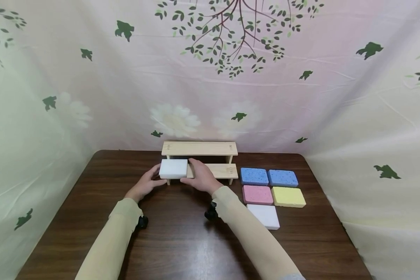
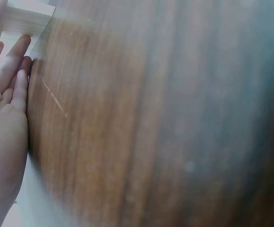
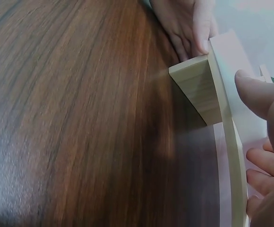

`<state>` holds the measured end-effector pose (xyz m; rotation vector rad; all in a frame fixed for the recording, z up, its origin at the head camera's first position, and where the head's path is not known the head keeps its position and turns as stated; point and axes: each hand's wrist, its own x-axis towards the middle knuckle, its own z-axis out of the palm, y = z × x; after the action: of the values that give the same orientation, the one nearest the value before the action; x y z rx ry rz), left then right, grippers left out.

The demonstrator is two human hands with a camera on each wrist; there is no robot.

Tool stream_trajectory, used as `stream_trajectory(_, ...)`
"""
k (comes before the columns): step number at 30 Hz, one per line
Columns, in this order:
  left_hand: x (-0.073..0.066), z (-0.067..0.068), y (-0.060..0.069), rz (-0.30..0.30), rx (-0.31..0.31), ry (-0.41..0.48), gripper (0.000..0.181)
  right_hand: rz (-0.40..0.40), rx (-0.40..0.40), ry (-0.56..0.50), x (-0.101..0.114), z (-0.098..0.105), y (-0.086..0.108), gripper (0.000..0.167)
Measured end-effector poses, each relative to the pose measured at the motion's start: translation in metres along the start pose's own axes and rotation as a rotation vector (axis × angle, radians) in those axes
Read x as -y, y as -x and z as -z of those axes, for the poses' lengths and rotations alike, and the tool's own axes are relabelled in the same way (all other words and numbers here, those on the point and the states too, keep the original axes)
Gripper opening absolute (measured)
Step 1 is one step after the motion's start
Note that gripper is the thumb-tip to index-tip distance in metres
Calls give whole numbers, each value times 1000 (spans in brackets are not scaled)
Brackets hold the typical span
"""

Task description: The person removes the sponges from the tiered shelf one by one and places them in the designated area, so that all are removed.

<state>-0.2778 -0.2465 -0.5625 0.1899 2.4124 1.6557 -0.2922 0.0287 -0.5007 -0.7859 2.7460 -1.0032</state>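
A white sponge (image 1: 173, 168) rests on the left end of the lower tier of a pale wooden two-tier shelf (image 1: 215, 170). My left hand (image 1: 144, 186) is at the sponge's left side, thumb low near the shelf's leg. In the left wrist view the fingers (image 2: 7, 71) look fairly straight, close to the shelf. My right hand (image 1: 202, 178) is at the sponge's right side, fingers and thumb spread. The right wrist view shows its thumb (image 3: 255, 94) beside the white sponge (image 3: 238, 78); exact contact is hard to tell.
On the brown table (image 1: 181, 241), right of the shelf, lie two blue sponges (image 1: 254, 176), a pink sponge (image 1: 257, 195), a yellow sponge (image 1: 288, 196) and another white sponge (image 1: 266, 216), partly behind my right sleeve. A patterned cloth (image 1: 210, 105) hangs behind the table.
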Motion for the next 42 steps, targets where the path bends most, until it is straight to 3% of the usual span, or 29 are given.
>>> stream_trajectory(14, 0, 0, -1, 15, 2, 20, 86, -38, -50, 14, 9, -8, -7, 87)
stream_trajectory(21, 2, -1, 0, -5, -3, 14, 86, -43, -74, 10, 8, -11, -8, 82)
stream_trajectory(42, 1, -2, -1, -18, -13, 6, 83, -59, -49, -102, 6, -4, -2, 89)
